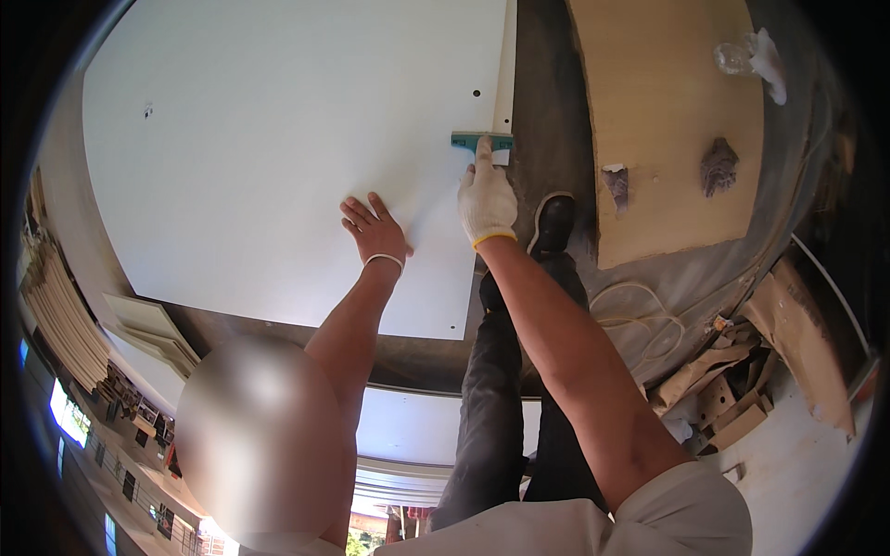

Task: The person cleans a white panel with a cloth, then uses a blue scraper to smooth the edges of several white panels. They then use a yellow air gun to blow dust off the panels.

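Observation:
A large white panel (269, 139) with a few small dark holes lies in front of me. My left hand (374, 230), bare with a thin band at the wrist, rests on it with the fingers spread. At the panel's right edge, my right hand (488, 199), in a white knit glove with a yellow cuff, grips a teal scraper (466, 141). Its wide head lies across the edge strip, and the index finger is stretched along it. The handle is hidden inside the glove.
A tan board (667, 111) lies to the right, with two grey-brown rags (718, 168) on it. Beyond it are a clear plastic item (732, 59) and a looped pale cable (663, 324). Cardboard scraps (732, 389) heap at lower right. My shoe (556, 221) stands between the boards.

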A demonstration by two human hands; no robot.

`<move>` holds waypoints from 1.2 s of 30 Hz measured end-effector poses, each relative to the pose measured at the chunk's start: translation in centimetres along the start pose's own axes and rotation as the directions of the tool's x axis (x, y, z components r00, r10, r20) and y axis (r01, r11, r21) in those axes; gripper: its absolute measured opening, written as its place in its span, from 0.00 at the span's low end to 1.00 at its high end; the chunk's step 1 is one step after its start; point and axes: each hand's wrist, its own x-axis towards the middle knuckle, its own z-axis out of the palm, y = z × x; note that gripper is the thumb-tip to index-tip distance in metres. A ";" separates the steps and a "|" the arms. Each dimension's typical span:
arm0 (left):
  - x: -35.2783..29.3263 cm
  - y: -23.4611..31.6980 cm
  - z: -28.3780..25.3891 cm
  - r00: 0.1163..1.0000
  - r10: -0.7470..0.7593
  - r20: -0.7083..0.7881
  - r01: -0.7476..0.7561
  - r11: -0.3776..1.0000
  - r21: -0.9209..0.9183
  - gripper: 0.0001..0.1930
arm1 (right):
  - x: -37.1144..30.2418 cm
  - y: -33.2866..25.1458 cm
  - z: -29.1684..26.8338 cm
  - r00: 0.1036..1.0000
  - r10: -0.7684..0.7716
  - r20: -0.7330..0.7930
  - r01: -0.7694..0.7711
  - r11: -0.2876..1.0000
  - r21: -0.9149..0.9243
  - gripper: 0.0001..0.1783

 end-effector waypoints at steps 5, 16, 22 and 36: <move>0.0 0.1 0.1 0.998 0.003 0.057 -0.002 1.000 -0.019 0.65 | 10.4 -5.7 -8.7 1.000 -0.031 0.006 0.031 0.999 -0.008 0.31; -0.3 0.3 0.2 0.998 0.006 0.070 -0.008 1.000 0.018 0.61 | 4.2 -2.1 -6.7 0.970 -0.019 0.243 0.059 0.985 -0.160 0.34; 0.1 0.0 1.4 0.999 0.019 0.035 -0.018 0.999 -0.028 0.65 | 13.7 -7.2 -10.3 0.996 -0.065 0.062 0.072 0.991 -0.109 0.32; 7.7 -6.7 -15.7 0.984 0.047 0.169 0.005 0.956 -0.292 0.33 | 17.8 -10.4 -15.5 0.987 -0.031 0.155 0.067 0.971 -0.230 0.33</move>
